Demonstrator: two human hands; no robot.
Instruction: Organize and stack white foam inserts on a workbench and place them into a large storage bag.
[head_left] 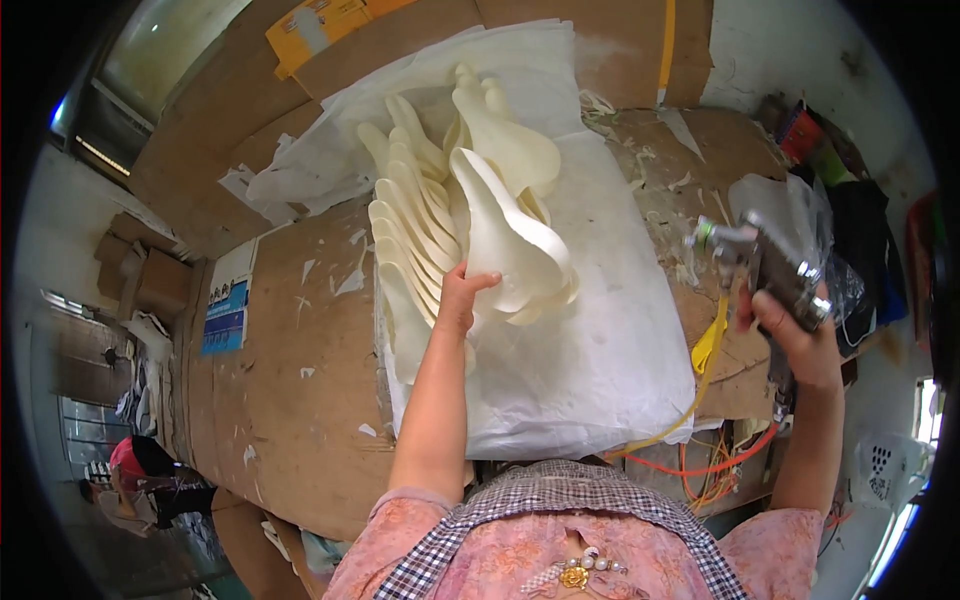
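Note:
My left hand [468,297] grips the near edge of a cream insole-shaped piece [495,235], its thumb lying on the surface and some fingers hidden. That piece is smooth, with a curved, raised rim. To its left, several similar cream pieces [412,235] overlap in a fanned row. More of them [510,150] lie just beyond. At the right, my right hand [800,335] is closed around a metal spray gun [775,265], raised apart from the pieces. A yellow hose [713,370] hangs from the gun.
White sheeting [620,340] lies under the pieces on a cardboard-covered table [300,400]. Orange hoses [700,470] tangle below its near right edge. Clear plastic and dark bags [860,220] stand at the right. Another person [140,470] is at the far lower left.

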